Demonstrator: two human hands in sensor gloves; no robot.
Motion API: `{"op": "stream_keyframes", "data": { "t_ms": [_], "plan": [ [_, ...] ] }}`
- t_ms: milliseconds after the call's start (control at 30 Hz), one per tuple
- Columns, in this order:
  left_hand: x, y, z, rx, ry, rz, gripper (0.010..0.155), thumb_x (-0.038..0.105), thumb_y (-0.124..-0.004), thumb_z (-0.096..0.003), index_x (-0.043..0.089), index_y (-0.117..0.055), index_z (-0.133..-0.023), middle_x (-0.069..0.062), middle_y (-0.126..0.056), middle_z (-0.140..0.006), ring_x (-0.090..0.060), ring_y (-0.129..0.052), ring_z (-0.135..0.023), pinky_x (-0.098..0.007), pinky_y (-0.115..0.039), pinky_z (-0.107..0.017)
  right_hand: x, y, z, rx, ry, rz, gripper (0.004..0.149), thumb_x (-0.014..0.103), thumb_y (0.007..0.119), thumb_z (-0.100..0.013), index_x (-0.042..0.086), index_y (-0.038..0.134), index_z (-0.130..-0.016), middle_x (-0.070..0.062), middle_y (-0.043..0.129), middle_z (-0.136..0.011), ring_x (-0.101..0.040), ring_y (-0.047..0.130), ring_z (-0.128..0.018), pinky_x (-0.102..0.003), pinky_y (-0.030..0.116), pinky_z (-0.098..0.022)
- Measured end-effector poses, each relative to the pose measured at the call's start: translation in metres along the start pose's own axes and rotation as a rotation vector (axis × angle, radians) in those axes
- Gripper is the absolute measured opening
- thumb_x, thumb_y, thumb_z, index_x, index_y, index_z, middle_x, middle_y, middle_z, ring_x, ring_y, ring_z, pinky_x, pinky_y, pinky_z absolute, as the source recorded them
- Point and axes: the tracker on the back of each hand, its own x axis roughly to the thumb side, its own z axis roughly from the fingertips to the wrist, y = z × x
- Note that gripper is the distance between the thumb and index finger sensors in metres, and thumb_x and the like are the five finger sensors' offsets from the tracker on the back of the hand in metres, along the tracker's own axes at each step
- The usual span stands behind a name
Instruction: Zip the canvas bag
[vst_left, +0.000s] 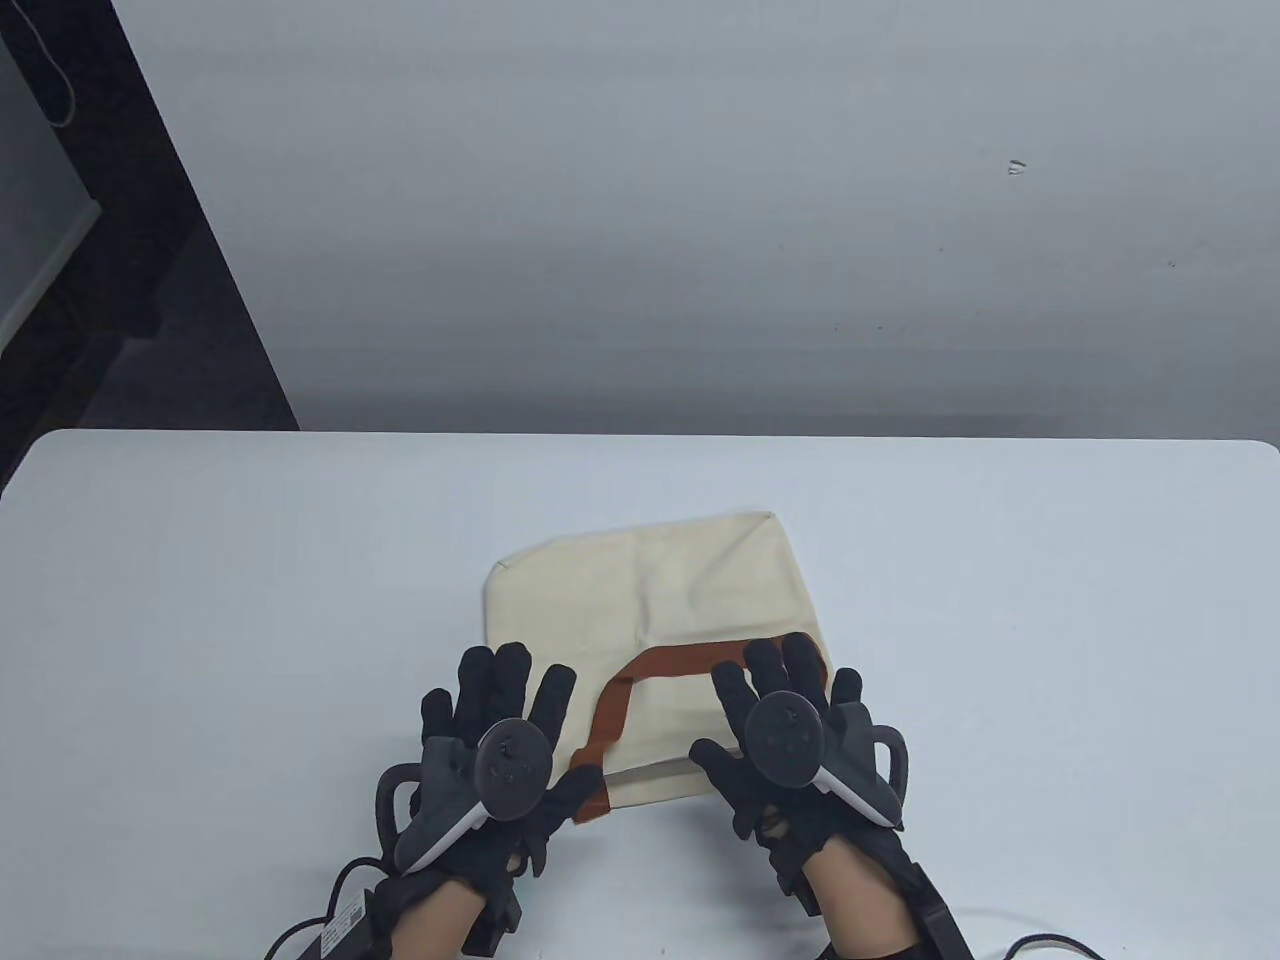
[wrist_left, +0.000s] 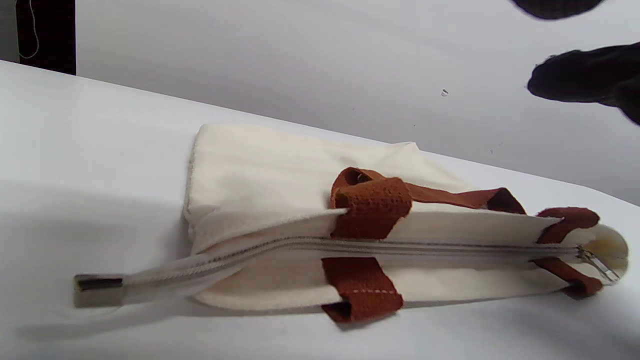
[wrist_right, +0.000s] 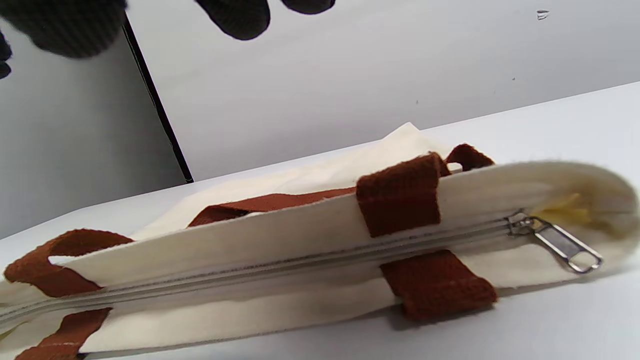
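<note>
A cream canvas bag (vst_left: 680, 600) with brown handles (vst_left: 640, 680) lies flat on the white table, its zipped edge toward me. In the left wrist view the zipper (wrist_left: 400, 246) runs closed along the edge to the metal slider (wrist_left: 597, 265) at the bag's right end, and its tail (wrist_left: 97, 290) sticks out at the left. The right wrist view shows the slider pull (wrist_right: 565, 245) with a small gap beyond it. My left hand (vst_left: 500, 690) is spread open over the bag's near left corner. My right hand (vst_left: 780, 690) is spread open over the near right corner. Neither hand holds anything.
The white table (vst_left: 200, 600) stretches wide on both sides of the bag, with its far edge against a grey wall (vst_left: 700, 200). Dark cables (vst_left: 330, 900) trail from my wrists at the near edge.
</note>
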Motion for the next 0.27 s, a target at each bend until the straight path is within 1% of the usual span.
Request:
{"op": "stream_keyframes", "data": {
  "t_ms": [267],
  "plan": [
    [-0.0001, -0.0007, -0.0006, -0.018, 0.005, 0.008, 0.085, 0.076, -0.060, -0.0316, 0.052, -0.021, -0.103, 0.003, -0.010, -0.119, -0.029, -0.009, -0.115, -0.066, -0.024, -0.078, -0.0003, 0.0013, -0.0008, 0.012, 0.002, 0.001, 0.075, 0.065, 0.063, -0.038, 0.034, 0.036, -0.102, -0.001, 0.020, -0.112, -0.031, 0.007, -0.105, -0.067, 0.011, -0.066]
  ]
}}
